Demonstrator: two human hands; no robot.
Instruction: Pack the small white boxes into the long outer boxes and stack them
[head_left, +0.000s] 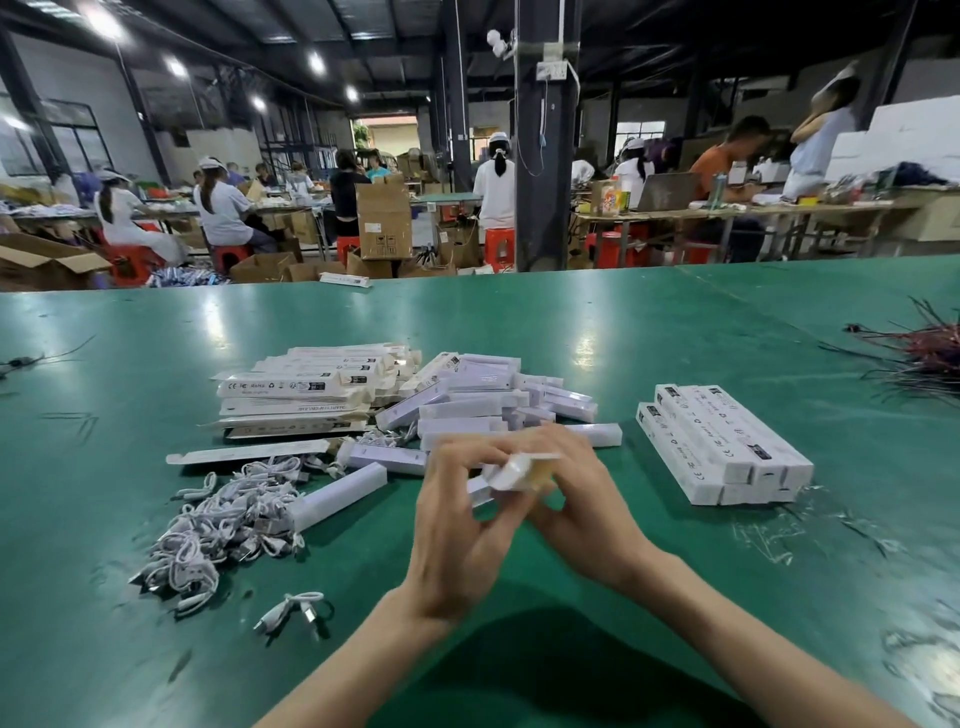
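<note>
Two bare hands meet above the near middle of the green work table. The left hand and the right hand both grip one long white cardboard outer box, with fingers curled round it from either side. This box is held clear of the table surface. It is blurred by motion, so the position of its end flap cannot be told.

A loose pile of small white rectangular boxes lies just beyond the hands. To the left of this pile sits a stack of flat printed white cartons, not yet folded up. One single flat carton lies alone in front of that stack.

A heap of coiled white cables occupies the near left of the table. One stray white box rests against the right edge of the heap. A lone coiled white cable lies apart, nearer the person.

To the right of the hands, the finished stack of long white outer boxes lies side by side in at least two layers. A bundle of red and black wires lies at the far right edge.
</note>
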